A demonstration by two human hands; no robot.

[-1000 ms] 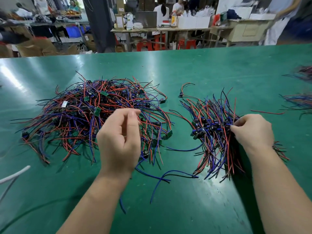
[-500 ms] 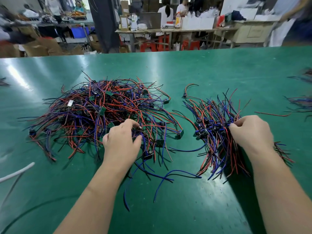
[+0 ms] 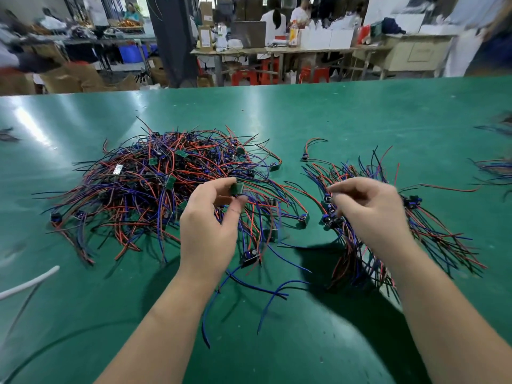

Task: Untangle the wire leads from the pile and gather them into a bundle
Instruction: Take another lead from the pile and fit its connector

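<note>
1. Firstly, the far left edge: a white cable (image 3: 27, 281) lies across the counter (image 3: 332, 112), well apart from the pile. Bare green surface shows between them.
2. The pile (image 3: 138, 189) of red, blue and black wire leads sits left of centre, heaped and tangled, with small boards mixed in. Stray ends fan out on every side. Its far rim stops well short of the counter's far edge.
3. The left hand (image 3: 207, 231) hovers over the pile's right flank. Its fingers (image 3: 221, 187) and thumb pinch a green board (image 3: 237, 187), and wires trail from this into the heap.
4. Loose blue leads (image 3: 277, 289) lie on the counter between the two forearms, toward the near edge.
5. A narrow bare strip separates the pile from the bundle. A single lead (image 3: 313, 148) curls at the strip's far end.
6. The right hand (image 3: 368, 212) is above the bundle's left side with its fingers curled. It is motion-blurred, so I cannot tell whether it grips anything.
7. The bundle (image 3: 437, 236) lies right of centre, under and around that hand. Its ends are splayed toward the near right.
8. At the right edge, more leads (image 3: 496, 170) are partly cut off by the frame.
9. The surface is glossy green, with glare at the left and arm shadows at the front.
10. The room beyond holds cardboard boxes (image 3: 72, 79), a dark pillar (image 3: 171, 40), benches, red stools (image 3: 249, 76) and seated people (image 3: 273, 20).
</note>
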